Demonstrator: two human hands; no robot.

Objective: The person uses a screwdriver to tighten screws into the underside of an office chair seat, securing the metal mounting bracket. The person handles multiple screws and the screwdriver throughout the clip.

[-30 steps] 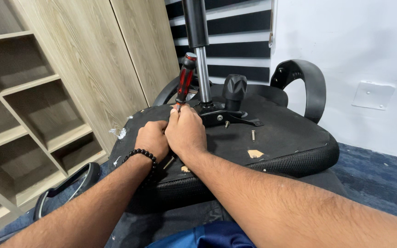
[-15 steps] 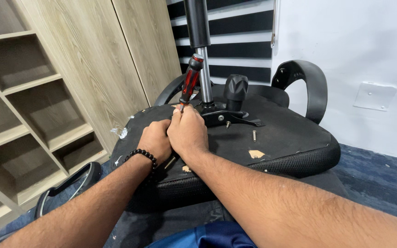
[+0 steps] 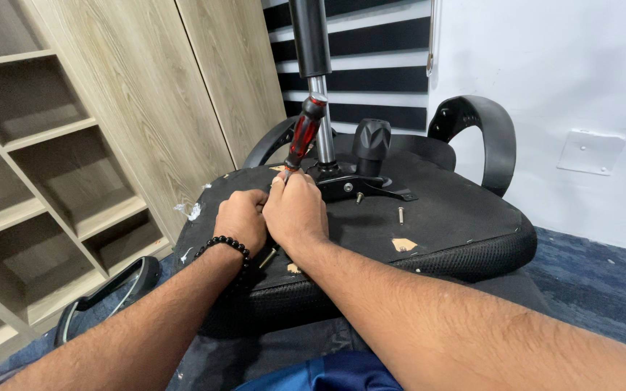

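Hands pressed together at the screwdriver tip, right hand and left hand on the seat: keep that shaft upright over the screw, push down steadily.

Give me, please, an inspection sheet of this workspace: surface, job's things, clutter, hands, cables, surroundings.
Surface: underside of an upturned chair seat, black, with torn patches showing wood.
Job's things: red and black screwdriver, tilted, tip hidden by the hands; black mechanism plate at the foot of the gas cylinder; black knob.
Clutter: loose bolt standing on the seat; white scraps at its left edge.
Hands: left hand with a bead bracelet, right hand, pressed together at the screwdriver's lower end.
Cables: nothing seen.
Surroundings: wooden shelves, striped blind, white wall, blue carpet, armrest.
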